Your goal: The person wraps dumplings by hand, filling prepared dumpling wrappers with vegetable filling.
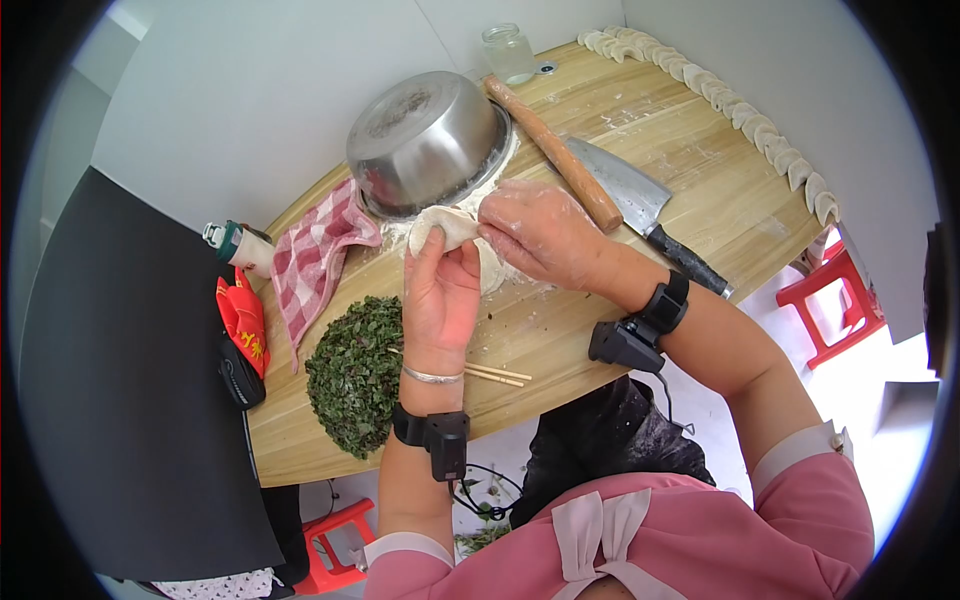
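Observation:
A pale dumpling point(447, 227) of folded dough is held up between both hands over the wooden table point(700, 190). My left hand point(440, 295) cradles it from below with the fingers curled around it. My right hand point(540, 235), dusted with flour, pinches its right edge. Both wrists carry black strapped devices. Under the hands lies a floury patch with more dough.
An upturned steel bowl point(428, 140), a rolling pin point(555, 155) and a cleaver point(640, 205) lie behind the hands. A heap of chopped greens point(357, 372) with chopsticks point(495, 374), a checked cloth point(320, 260), a glass jar point(507, 52) and a row of finished dumplings point(745, 110) are on the table.

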`<state>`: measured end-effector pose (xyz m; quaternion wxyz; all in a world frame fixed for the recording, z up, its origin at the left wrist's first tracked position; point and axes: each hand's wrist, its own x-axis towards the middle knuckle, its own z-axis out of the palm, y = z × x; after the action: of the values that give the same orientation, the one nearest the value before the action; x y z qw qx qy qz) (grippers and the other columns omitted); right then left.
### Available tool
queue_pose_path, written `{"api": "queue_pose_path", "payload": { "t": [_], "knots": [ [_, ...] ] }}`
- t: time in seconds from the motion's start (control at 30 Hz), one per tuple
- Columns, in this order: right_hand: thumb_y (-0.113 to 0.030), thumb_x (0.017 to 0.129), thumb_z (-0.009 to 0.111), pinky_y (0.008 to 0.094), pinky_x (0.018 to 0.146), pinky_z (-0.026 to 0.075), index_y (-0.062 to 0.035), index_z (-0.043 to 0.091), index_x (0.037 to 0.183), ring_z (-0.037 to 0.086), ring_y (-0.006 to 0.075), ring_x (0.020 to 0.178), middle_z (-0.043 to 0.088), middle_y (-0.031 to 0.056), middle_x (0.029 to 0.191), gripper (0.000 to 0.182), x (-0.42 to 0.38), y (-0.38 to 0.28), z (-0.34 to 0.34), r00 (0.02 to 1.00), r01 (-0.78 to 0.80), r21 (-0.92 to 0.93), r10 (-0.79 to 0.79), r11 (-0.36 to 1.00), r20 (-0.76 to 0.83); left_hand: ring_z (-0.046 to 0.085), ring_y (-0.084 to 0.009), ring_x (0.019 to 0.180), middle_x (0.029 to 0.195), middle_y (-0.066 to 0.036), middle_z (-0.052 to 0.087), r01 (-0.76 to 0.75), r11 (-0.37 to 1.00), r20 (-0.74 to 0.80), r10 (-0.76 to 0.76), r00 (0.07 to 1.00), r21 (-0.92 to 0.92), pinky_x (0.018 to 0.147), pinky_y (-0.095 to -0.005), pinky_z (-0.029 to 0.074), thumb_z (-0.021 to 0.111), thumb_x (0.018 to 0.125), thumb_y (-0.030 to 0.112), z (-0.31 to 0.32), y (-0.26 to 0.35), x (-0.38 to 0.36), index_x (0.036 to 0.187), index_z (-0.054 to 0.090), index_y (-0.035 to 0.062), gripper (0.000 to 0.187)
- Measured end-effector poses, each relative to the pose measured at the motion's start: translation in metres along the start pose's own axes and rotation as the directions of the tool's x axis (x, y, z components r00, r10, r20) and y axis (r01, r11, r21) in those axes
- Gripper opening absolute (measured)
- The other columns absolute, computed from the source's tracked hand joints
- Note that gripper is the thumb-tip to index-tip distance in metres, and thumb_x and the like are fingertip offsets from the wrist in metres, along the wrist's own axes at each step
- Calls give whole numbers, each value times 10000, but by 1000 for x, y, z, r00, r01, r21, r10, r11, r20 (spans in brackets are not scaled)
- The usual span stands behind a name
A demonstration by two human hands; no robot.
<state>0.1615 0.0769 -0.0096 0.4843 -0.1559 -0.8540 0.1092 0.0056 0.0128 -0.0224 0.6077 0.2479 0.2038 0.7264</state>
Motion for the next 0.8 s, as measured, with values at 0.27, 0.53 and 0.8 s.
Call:
{"api": "queue_pose_path", "payload": {
  "t": [0.27,0.53,0.8],
  "knots": [
    [-134,809,606,423,668,454,-46,553,829,561,323,750,556,116,748,105,0,-1,-1,999,31,44,-30,999,-12,587,-154,959,1057,-67,600,-22,998,14,21,1000,65,793,-261,520,562,910,57,2,-1,-2,1138,522,70,231],
    [-152,824,591,439,646,445,-50,543,812,569,337,715,558,116,715,114,0,-1,-3,998,9,56,-12,998,58,569,-142,946,1043,-63,584,-34,993,47,29,998,116,791,-257,495,569,904,51,4,0,-3,1136,513,76,240],
    [-207,838,574,456,620,429,-47,499,813,556,366,703,555,147,718,178,-2,-3,-8,986,-106,6,104,994,131,574,-141,958,1058,-55,589,-24,996,15,23,1000,88,795,-258,495,565,900,34,-4,0,0,1133,515,73,242]
  ]
}}
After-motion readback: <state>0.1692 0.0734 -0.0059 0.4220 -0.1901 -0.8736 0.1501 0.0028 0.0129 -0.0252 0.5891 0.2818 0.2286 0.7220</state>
